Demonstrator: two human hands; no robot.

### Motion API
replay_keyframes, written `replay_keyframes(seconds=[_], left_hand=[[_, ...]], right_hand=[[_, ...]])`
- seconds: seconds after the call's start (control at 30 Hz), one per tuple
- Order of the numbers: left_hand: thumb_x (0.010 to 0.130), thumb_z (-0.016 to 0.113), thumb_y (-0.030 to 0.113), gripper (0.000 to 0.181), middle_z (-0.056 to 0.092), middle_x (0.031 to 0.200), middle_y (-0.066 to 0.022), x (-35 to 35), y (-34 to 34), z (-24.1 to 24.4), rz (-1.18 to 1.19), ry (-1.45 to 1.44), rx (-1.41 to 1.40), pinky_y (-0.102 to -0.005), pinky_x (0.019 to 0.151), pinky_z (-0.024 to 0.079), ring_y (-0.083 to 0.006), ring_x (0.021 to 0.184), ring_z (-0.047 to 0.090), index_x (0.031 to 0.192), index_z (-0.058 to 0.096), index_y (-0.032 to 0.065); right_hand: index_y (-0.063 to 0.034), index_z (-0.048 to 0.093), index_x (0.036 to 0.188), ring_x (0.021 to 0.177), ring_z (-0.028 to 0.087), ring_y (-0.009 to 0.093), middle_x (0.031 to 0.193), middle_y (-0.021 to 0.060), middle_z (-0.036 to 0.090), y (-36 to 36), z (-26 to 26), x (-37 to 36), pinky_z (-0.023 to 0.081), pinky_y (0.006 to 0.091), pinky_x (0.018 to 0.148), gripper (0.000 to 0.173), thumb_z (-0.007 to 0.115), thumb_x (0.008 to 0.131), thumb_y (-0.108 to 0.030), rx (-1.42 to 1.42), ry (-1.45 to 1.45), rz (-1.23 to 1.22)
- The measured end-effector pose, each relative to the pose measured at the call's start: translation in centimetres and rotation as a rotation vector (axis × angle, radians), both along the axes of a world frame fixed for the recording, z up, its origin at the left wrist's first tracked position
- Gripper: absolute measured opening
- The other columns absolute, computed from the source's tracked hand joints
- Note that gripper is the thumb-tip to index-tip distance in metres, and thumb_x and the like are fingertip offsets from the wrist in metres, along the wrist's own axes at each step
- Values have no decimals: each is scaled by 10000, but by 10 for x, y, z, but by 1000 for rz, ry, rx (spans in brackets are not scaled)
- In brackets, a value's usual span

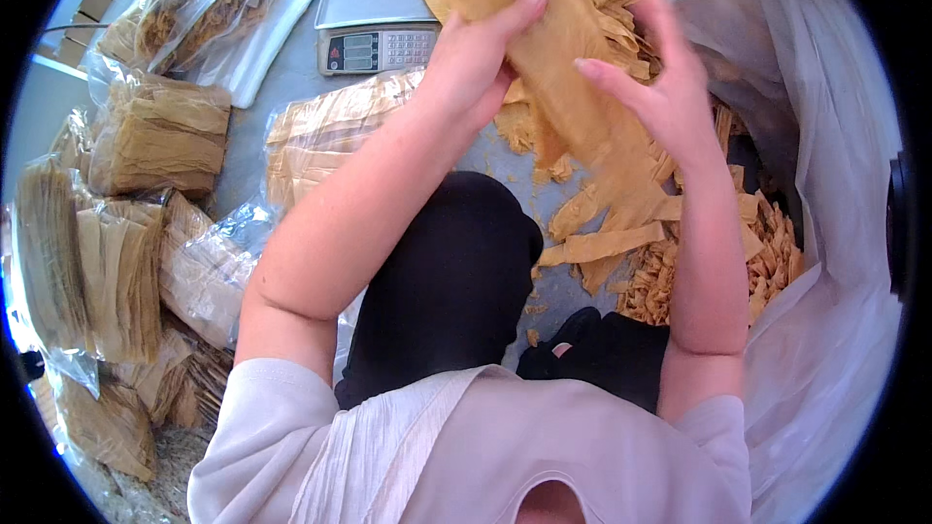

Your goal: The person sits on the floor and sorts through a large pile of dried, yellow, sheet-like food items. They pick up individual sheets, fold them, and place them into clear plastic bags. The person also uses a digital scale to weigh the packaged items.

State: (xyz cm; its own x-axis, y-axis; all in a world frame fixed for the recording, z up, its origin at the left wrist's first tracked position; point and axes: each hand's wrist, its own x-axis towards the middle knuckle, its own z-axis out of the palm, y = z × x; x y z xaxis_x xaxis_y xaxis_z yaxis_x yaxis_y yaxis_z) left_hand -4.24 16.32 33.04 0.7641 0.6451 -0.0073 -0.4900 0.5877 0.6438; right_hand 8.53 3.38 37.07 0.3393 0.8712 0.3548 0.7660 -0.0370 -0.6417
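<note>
My left hand (480, 62) grips a wide tan dried sheet (568, 65), thin and pliable, its thumb lying across the upper face. The sheet runs from the top edge of the view down towards the right, and its lower end is blurred. Beside the sheet's right edge, my right hand (662, 87) has thumb and fingers spread, with nothing held between them. Underneath lie loose tan strips (611, 240) and a heap of folded dried pieces (633, 29). What exactly the dried material is, I cannot tell.
A digital scale (378, 47) with a flat metal tray stands at the top. A bagged bundle (328, 131) lies left of my knee (466, 269); several more bundles (120, 262) fill the left side. Translucent plastic sheeting (837, 160) hangs at right, near crumpled scraps (648, 284).
</note>
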Motion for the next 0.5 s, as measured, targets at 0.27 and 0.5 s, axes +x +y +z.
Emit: replay_keyframes(seconds=[0.27, 0.5], left_hand=[[902, 612, 202, 478, 546, 1214, -109, -52, 5, -157, -48, 90, -427, -367, 969, 438, -245, 1141, 523, 1292, 420, 3], [813, 658, 486, 700, 556, 1188, -173, -105, 41, -218, -57, 1324, 990, -398, 850, 471, -267, 1040, 564, 1273, 443, 4]], right_hand=[[2, 383, 1332, 1111, 527, 184, 1238, 122, 536, 33, -135, -35, 429, 314, 945, 767, 788, 730, -247, -477, 816, 205], [-34, 386, 1332, 1097, 530, 164, 1221, 83, 544, 8, -200, -13, 425, 304, 942, 749, 793, 718, -168, -458, 1030, 17]])
